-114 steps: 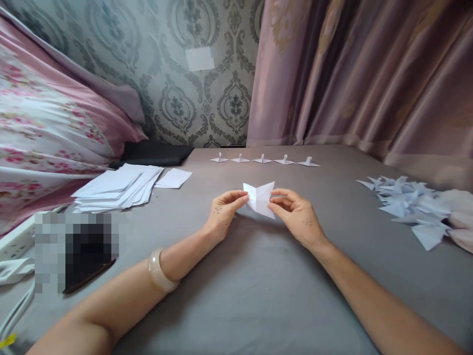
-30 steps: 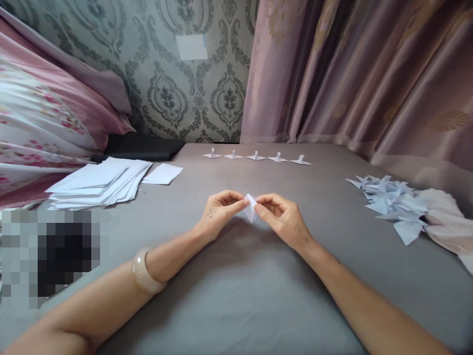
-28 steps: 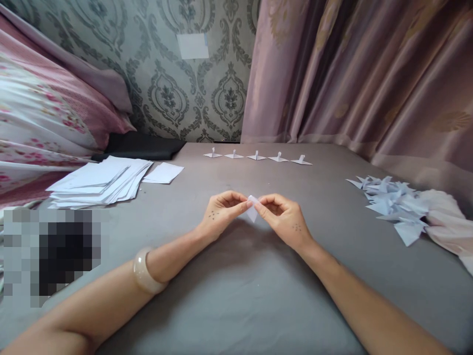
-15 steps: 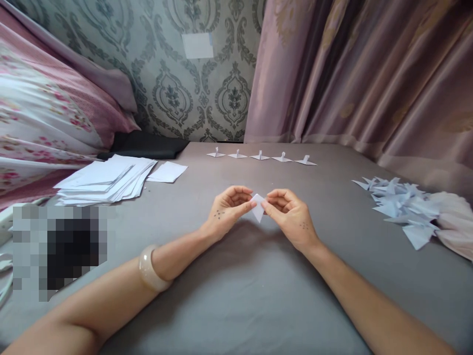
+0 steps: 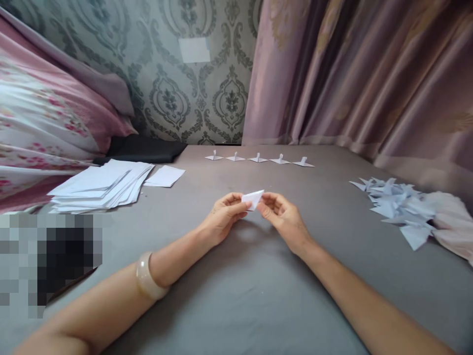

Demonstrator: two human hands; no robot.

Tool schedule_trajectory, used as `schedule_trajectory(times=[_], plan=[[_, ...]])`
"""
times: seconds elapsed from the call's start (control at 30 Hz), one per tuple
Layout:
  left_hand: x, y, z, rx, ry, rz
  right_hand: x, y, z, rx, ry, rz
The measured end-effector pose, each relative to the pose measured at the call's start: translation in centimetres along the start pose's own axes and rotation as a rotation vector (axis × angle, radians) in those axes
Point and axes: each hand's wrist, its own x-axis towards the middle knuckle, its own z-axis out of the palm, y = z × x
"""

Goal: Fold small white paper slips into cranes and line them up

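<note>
Between thumb and fingers, my left hand [image 5: 226, 214] pinches a small folded piece of white paper [image 5: 253, 199] above the grey cloth. The paper is tilted, its pointed end up and to the right. My right hand [image 5: 283, 214] is closed at the paper's right edge, thumb in front and curled fingers behind. Its fingertips are partly hidden there. A pale bangle [image 5: 149, 276] circles my left forearm.
Several folded paper figures [image 5: 257, 158] stand in a row at the back. White paper sheets [image 5: 92, 185] are stacked at left beside a smaller paper pile [image 5: 165, 176]. A heap of folded paper pieces [image 5: 399, 202] lies right. A blurred patch covers the lower left.
The folded paper has turned from pointing down to pointing up and right, and sits slightly further left. My right hand has shifted slightly left. The view has moved a little.
</note>
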Motion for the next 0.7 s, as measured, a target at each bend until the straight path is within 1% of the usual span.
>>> schedule_trajectory(times=[0.07,0.1,0.2,0.3,0.43,0.6,0.7], plan=[[0.1,-0.2,-0.1,-0.016,-0.030,-0.007,-0.2,-0.1,0.2,-0.023,-0.054,0.026],[0.0,-0.2,-0.1,-0.011,-0.053,-0.007,-0.2,-0.2,0.3,-0.031,-0.061,0.015],[-0.2,-0.4,0.2,0.025,-0.105,0.009,-0.5,-0.5,0.4,-0.053,-0.039,-0.052],[-0.4,-0.3,0.5,0.075,-0.114,0.036,-0.5,-0.7,0.3,-0.080,-0.022,-0.081],[-0.6,-0.3,0.4,0.139,-0.118,0.041,-0.5,-0.9,0.1,-0.048,-0.020,-0.042],[-0.6,-0.5,0.3,0.170,-0.130,0.020,-0.2,-1.3,-0.3,0.067,0.062,0.042],[-0.7,-0.4,0.6,0.188,-0.133,-0.011,0.0,-1.3,-0.8,0.117,0.064,0.060]])
